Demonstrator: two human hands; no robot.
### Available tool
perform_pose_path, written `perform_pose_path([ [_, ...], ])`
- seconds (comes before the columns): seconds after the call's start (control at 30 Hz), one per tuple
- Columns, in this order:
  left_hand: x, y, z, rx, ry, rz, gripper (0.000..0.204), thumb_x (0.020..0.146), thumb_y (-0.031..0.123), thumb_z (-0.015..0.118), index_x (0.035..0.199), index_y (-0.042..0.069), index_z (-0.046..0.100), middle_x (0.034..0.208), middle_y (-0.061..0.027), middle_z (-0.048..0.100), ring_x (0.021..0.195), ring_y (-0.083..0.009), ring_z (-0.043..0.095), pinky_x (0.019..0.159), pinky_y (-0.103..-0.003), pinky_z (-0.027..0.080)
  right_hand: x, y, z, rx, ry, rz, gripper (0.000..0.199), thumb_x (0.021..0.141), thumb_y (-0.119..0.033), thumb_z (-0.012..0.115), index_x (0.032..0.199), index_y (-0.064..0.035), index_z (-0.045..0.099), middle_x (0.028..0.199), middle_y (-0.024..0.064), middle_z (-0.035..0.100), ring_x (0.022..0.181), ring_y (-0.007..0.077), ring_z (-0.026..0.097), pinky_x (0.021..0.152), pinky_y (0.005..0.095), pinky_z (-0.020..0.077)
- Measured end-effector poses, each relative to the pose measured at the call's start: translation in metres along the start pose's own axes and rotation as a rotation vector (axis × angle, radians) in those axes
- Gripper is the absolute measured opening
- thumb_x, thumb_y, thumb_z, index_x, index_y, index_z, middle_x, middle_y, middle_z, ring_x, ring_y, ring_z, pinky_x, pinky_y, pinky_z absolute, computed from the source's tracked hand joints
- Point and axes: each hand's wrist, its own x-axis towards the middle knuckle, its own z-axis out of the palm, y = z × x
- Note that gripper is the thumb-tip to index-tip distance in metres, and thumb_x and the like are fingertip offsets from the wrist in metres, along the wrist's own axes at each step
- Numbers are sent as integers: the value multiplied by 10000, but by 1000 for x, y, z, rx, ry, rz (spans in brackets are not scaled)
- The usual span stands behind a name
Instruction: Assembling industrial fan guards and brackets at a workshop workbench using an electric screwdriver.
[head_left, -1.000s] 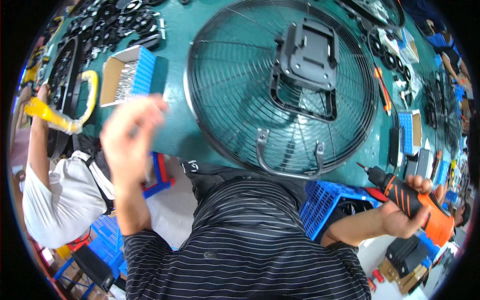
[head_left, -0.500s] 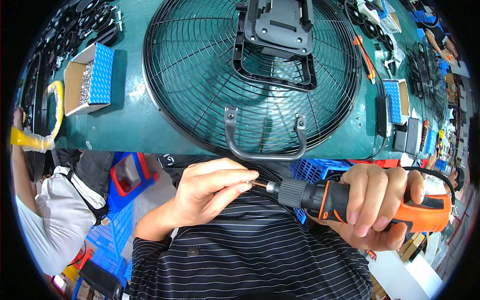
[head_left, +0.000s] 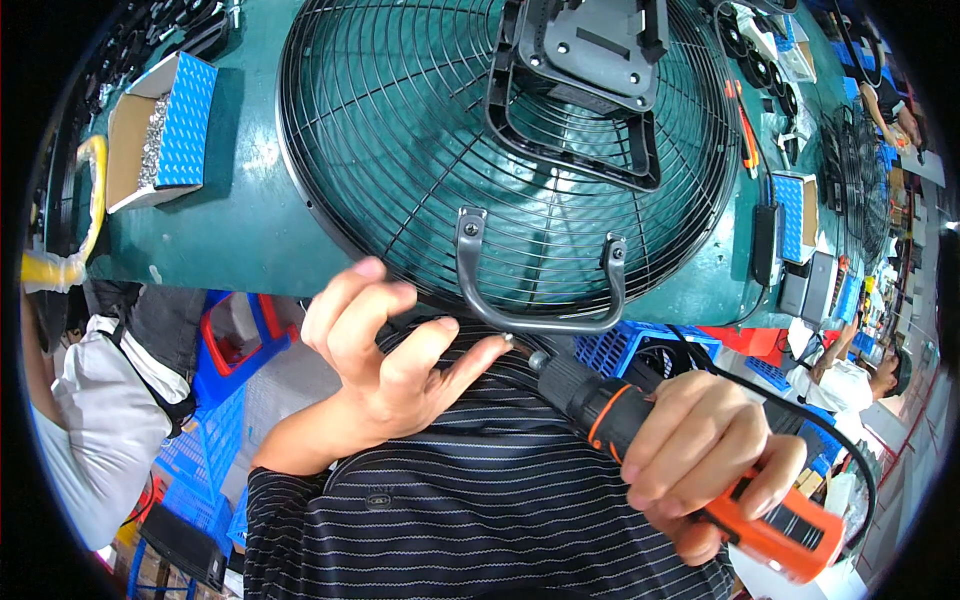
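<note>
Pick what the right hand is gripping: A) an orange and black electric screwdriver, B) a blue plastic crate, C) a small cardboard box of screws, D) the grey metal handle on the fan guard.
A: the right hand is wrapped around the orange and black electric screwdriver, its tip pointing at the left hand just below the fan guard.

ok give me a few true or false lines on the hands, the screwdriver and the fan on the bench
1. The right hand grips an orange and black electric screwdriver. True.
2. The left hand rests flat on the green bench. False: it is raised, with a fingertip at the screwdriver's tip.
3. The round black fan guard lies flat on the bench with a grey handle at its near edge. True.
4. The open box of screws sits to the right of the fan. False: it is to the fan's left.
</note>
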Motion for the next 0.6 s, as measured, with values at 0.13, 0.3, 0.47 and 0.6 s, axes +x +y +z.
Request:
perform_pose_path([
  [0.13, 7, -3, 3, 129, 42, 7, 618, 709, 478, 859, 1078, 143, 493, 1241, -173, 442, 1254, -458, 406, 997, -568, 368, 6, 5, -1, -26, -90, 57, 459, 822, -103, 763, 1178, -47, 478, 742, 71, 646, 585, 169, 668, 526, 277, 592],
  [0.3, 3, -7, 13, 61, 119, -59, 463, 743, 460, 814, 1021, 170, 583, 1292, -171, 517, 1257, -432, 455, 1006, -559, 338, 13, 9, 0, -36, -135, 136, 487, 819, -102, 764, 1203, -54, 468, 778, 80, 651, 615, 177, 674, 563, 291, 591],
  [0.47, 5, -15, 6, 35, 43, -96, 497, 733, 462, 801, 1068, 154, 600, 1325, -187, 521, 1262, -442, 468, 1021, -577, 347, 20, 11, 3, -60, -223, 203, 523, 809, -88, 769, 1227, -63, 456, 811, 88, 656, 647, 198, 686, 588, 313, 594],
  [0.6, 13, -33, -1, -27, -14, -68, 580, 719, 469, 802, 1132, 136, 569, 1367, -214, 494, 1268, -449, 461, 1045, -613, 338, 26, 8, 14, -143, -231, 269, 512, 807, -64, 757, 1224, -73, 460, 819, 85, 660, 657, 205, 690, 586, 320, 595],
])
